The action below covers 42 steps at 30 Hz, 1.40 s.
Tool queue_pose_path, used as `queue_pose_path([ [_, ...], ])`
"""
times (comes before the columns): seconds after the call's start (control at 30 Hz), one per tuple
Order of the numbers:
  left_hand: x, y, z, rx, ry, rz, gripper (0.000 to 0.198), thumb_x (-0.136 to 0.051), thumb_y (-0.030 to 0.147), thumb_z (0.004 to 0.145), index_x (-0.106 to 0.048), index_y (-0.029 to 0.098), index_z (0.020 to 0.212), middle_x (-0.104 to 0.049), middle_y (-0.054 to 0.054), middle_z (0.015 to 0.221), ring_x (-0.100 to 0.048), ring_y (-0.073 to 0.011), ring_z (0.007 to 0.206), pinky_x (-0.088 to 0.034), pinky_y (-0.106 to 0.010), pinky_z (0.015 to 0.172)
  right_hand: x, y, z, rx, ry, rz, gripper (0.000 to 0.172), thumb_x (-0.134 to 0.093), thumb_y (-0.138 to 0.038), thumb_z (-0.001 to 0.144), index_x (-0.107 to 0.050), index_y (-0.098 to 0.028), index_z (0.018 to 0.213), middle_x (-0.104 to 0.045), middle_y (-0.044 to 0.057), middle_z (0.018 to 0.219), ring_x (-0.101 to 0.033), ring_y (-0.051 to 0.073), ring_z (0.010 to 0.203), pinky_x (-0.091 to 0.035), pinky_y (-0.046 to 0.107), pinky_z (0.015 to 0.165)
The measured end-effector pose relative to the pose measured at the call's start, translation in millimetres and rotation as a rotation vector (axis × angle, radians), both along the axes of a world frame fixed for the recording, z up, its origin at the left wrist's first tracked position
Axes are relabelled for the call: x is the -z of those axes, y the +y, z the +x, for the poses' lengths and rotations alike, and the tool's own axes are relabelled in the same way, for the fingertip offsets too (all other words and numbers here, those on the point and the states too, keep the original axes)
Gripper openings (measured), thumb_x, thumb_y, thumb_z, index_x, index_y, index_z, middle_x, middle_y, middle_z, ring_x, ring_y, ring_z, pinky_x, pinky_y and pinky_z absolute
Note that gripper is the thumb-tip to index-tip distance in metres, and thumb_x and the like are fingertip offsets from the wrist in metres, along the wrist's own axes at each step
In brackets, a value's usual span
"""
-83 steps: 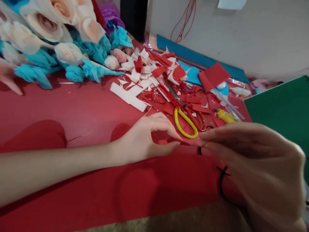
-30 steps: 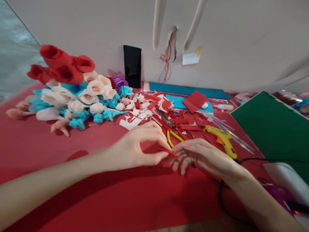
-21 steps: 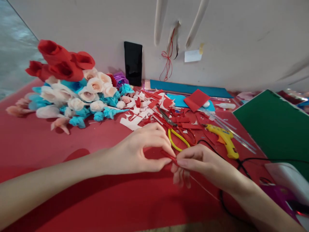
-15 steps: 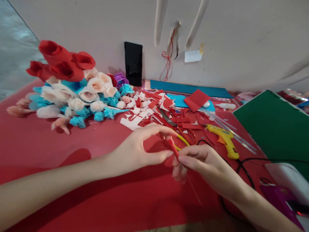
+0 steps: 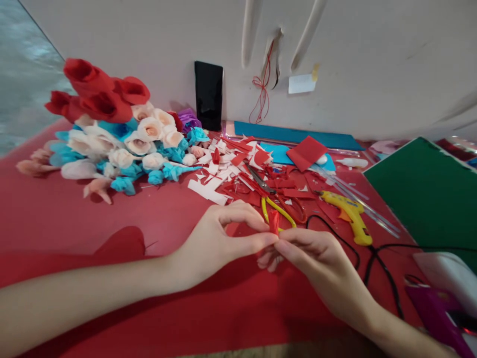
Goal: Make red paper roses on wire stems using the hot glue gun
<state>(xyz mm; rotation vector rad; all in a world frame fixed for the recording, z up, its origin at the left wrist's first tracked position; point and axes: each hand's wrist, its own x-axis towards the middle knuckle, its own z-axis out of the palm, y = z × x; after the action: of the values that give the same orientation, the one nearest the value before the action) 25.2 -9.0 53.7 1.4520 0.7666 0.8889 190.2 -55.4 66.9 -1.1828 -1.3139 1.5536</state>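
Between my two hands a small rolled red paper flower bud (image 5: 274,221) stands nearly upright. My left hand (image 5: 223,243) pinches its lower part between thumb and forefinger. From the other side my right hand (image 5: 320,256) grips its base, with the fingertips of both hands touching. The bud's lower end is hidden by the fingers. Just behind the hands lie pliers with yellow handles (image 5: 286,215) and scissors with a dark blade (image 5: 261,179), among red and white paper scraps (image 5: 212,171).
Paper flowers in red (image 5: 106,105), cream (image 5: 151,129) and blue (image 5: 122,185) are heaped at the left. A yellow glue gun (image 5: 348,214) with a black cord lies right. A dark phone (image 5: 208,97) leans on the wall; a green board (image 5: 425,194) is far right.
My left thumb and forefinger have closed onto the bud, which was in my right fingers. The bud has turned more upright, and the thin stem seen below the right hand no longer shows.
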Motion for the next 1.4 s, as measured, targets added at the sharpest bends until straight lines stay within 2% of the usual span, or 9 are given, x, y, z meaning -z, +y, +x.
queue_pose_path([
  [0.13,0.6,2.5,-0.5,0.039,0.006,-0.074,0.014,-0.066,0.017,0.071,-0.060,0.014,0.058,-0.059,0.002,0.062,-0.055,-0.0086,0.062,-0.043,-0.021,0.061,1.1,0.7,0.1,-0.021,0.014,-0.007,0.016,-0.053,-0.020,0.085,-0.069,-0.018,0.084,-0.069,0.001,0.075,-0.062,0.008,0.067,-0.050,0.014,0.064],
  [0.27,1.4,2.4,-1.8,0.067,0.043,0.055,0.016,-0.066,0.019,0.073,-0.062,0.014,0.058,-0.061,0.001,0.061,-0.056,-0.0098,0.064,-0.044,-0.022,0.063,2.1,0.3,0.2,-0.023,-0.001,-0.047,0.008,-0.062,-0.022,0.079,-0.068,-0.018,0.081,-0.069,0.001,0.075,-0.064,0.009,0.069,-0.050,0.014,0.066],
  [0.5,-1.2,9.0,-7.1,-0.013,0.238,0.673,0.011,-0.056,0.014,0.081,-0.066,0.015,0.079,-0.065,-0.002,0.075,-0.054,-0.0116,0.073,-0.045,-0.026,0.069,2.4,2.8,6.7,0.169,-0.089,0.036,0.011,-0.060,-0.027,0.081,-0.068,-0.020,0.077,-0.068,0.000,0.073,-0.063,0.009,0.066,-0.050,0.014,0.064],
  [0.63,-1.1,11.2,-10.3,-0.086,0.334,1.088,0.007,-0.064,0.017,0.075,-0.065,0.015,0.082,-0.067,-0.001,0.074,-0.053,-0.0137,0.071,-0.043,-0.037,0.081,2.9,3.1,9.6,0.221,-0.083,0.088,0.012,-0.059,-0.028,0.082,-0.069,-0.023,0.077,-0.069,-0.001,0.078,-0.064,0.009,0.070,-0.050,0.014,0.067],
  [0.73,0.5,10.6,-11.3,-0.147,0.369,1.254,0.006,-0.065,0.015,0.074,-0.065,0.016,0.080,-0.068,0.001,0.073,-0.053,-0.0137,0.072,-0.035,-0.047,0.094,3.0,0.9,8.5,0.216,-0.057,0.072,0.010,-0.059,-0.029,0.081,-0.067,-0.024,0.078,-0.068,-0.002,0.077,-0.064,0.011,0.072,-0.051,0.017,0.069],
  [0.83,1.5,10.2,-11.2,-0.157,0.398,1.300,0.002,-0.062,0.015,0.075,-0.063,0.016,0.076,-0.067,0.002,0.071,-0.054,-0.0131,0.070,-0.031,-0.049,0.099,3.1,-1.7,6.8,0.210,-0.070,0.077,0.010,-0.060,-0.028,0.081,-0.067,-0.023,0.077,-0.068,-0.001,0.076,-0.065,0.012,0.073,-0.051,0.017,0.070],
  [1.03,2.7,10.2,-12.5,-0.151,0.457,1.416,0.004,-0.062,0.013,0.075,-0.059,0.012,0.077,-0.067,0.000,0.071,-0.056,-0.0138,0.072,-0.033,-0.049,0.101,3.2,-0.9,6.1,0.177,-0.054,0.047,0.010,-0.058,-0.026,0.083,-0.068,-0.023,0.081,-0.068,-0.002,0.077,-0.064,0.009,0.071,-0.050,0.011,0.068],
  [1.2,3.3,11.5,-14.7,-0.123,0.492,1.382,0.005,-0.058,0.012,0.078,-0.058,0.011,0.083,-0.067,-0.003,0.078,-0.055,-0.0151,0.077,-0.038,-0.047,0.097,1.1,-1.2,9.1,0.192,0.001,0.068,0.011,-0.057,-0.025,0.084,-0.067,-0.023,0.080,-0.068,-0.001,0.081,-0.064,0.011,0.074,-0.051,0.017,0.069],
  [1.4,4.3,11.9,-15.0,-0.085,0.527,1.265,0.009,-0.056,0.013,0.080,-0.057,0.015,0.088,-0.065,-0.001,0.081,-0.053,-0.0138,0.080,-0.033,-0.047,0.101,-1.4,-1.3,9.6,0.234,0.044,0.093,0.013,-0.055,-0.025,0.085,-0.065,-0.020,0.079,-0.066,0.001,0.085,-0.062,0.012,0.077,-0.051,0.017,0.068],
])
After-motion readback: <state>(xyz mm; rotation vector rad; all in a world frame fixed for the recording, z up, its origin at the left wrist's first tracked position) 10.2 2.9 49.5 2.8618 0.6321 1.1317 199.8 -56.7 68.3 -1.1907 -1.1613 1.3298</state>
